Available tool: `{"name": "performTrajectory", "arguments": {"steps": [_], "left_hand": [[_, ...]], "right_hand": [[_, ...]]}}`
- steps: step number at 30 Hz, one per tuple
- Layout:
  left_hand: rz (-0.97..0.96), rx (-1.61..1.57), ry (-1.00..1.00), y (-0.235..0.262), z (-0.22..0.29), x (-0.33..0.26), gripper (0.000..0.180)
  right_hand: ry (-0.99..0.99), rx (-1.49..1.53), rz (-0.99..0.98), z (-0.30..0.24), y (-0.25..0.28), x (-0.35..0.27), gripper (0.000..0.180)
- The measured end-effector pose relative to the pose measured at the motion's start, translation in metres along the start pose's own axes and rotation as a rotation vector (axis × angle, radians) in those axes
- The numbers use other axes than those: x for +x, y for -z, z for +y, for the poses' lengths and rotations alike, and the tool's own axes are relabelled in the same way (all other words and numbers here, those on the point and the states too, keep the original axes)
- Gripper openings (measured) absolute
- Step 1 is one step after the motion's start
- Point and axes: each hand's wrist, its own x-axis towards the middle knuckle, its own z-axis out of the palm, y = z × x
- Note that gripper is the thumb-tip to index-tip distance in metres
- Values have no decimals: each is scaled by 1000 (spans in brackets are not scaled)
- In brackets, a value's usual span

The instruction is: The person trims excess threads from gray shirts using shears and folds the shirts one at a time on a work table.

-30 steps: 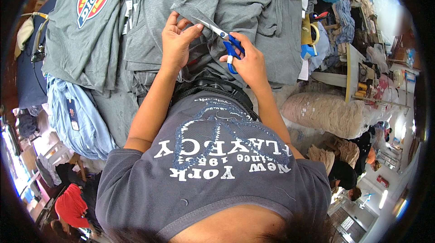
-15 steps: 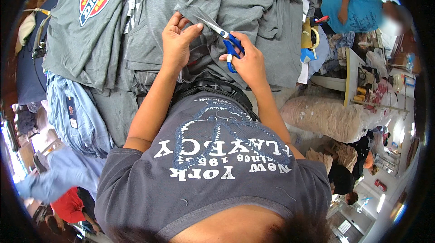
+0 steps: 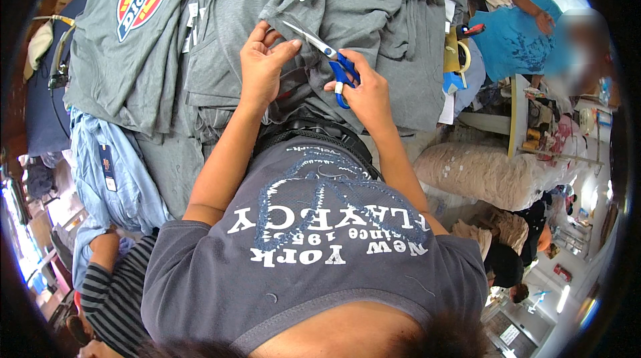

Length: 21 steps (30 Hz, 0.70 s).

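Right hand point(image 3: 366, 91) grips blue-handled scissors point(image 3: 327, 57), fingers through the loops, blades slightly apart at the edge of a grey shirt point(image 3: 347, 4). Left hand point(image 3: 264, 64) pinches that edge, holding it taut. The shirt lies atop a grey stack point(image 3: 220, 71) on the table. No cut piece visible; trimming appears barely begun, most left
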Motion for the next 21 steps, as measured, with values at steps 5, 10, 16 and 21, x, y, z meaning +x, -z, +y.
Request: {"name": "performTrajectory", "arguments": {"steps": [5, 10, 16, 21], "left_hand": [[-28, 21, 44, -1, -1, -1, 39], [-22, 21, 53, -2, -2, -1, 35], [-15, 65, 62, -6, 2, -3, 36], [-24, 74, 73, -5, 0, -2, 36]], "right_hand": [[42, -5, 29, -4, -1, 4, 54], [38, -17, 16, -3, -1, 7, 56], [61, 8, 6, -3, 3, 5, 50], [72, 29, 33, 11, 0, 0, 48]]}}
